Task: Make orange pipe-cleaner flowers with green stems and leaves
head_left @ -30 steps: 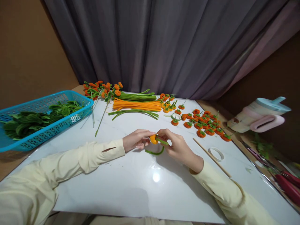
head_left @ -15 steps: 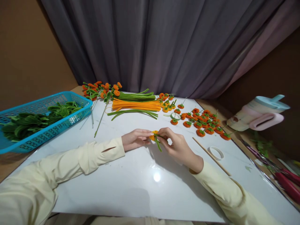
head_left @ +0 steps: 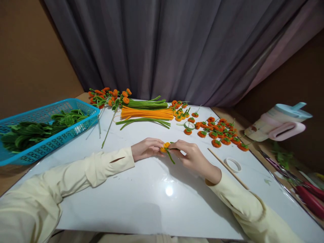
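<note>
The yellow flower head [head_left: 165,147] is positioned over the desk [head_left: 131,195]. The left hand [head_left: 149,147] grips it from 9 o'clock; the right hand [head_left: 191,153] pinches the green strip [head_left: 171,158] from 3 o'clock. The orange bundle [head_left: 146,113] lies at its 11 o'clock.

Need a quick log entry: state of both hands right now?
Left hand: closed, holding the yellow-orange piece.
Right hand: closed, pinching the green strip at that piece.
</note>
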`<action>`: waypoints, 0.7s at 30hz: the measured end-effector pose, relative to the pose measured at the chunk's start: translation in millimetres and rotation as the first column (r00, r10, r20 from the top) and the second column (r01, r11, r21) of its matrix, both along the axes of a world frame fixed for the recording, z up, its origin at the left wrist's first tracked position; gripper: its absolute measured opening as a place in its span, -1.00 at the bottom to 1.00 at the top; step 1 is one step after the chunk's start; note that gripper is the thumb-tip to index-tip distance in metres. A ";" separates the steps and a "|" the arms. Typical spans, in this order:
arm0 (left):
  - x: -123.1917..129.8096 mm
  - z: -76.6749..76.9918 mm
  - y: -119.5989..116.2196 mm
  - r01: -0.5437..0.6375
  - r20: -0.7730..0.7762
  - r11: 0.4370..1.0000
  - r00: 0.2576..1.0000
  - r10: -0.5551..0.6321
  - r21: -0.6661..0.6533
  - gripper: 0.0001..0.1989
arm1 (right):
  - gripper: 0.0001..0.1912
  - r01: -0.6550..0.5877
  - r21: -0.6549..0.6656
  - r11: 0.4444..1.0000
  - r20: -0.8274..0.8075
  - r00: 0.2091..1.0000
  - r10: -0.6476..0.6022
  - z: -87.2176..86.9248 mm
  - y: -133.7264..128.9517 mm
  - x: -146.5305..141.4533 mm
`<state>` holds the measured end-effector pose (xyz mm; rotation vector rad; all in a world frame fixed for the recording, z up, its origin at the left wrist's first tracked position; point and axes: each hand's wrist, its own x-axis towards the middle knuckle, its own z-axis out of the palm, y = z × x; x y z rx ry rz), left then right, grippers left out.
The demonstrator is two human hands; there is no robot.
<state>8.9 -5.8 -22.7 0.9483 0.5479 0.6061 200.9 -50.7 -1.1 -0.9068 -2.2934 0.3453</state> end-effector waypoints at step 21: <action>4.5 1.5 -6.7 -0.106 -0.085 0.994 0.991 0.106 0.009 -0.73 | -0.79 0.114 -0.002 0.994 0.026 0.993 -0.114 -2.6 0.6 -2.8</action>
